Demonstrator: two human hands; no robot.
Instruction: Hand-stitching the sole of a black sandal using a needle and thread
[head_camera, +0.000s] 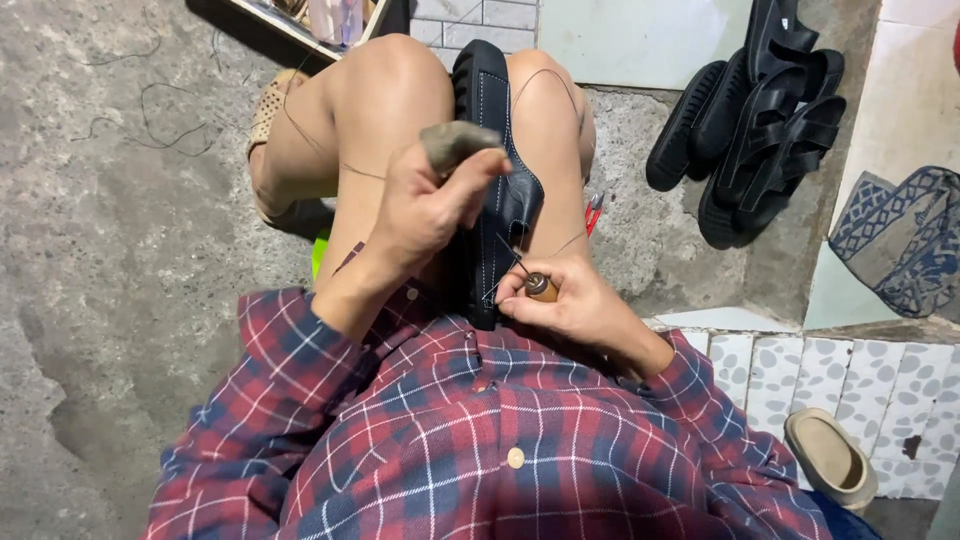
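Down the middle of the frame, a black sandal (492, 170) stands on edge, clamped between the person's bare knees. Upper right, a heap of black sandals (760, 120) lies on the floor. Left hand (430, 205), centre frame, is closed round a grey lump (455, 142) against the sandal's side, thread trailing off left. Right hand (570, 300), just below, pinches a wooden-handled awl (535, 283), its needle touching the strap.
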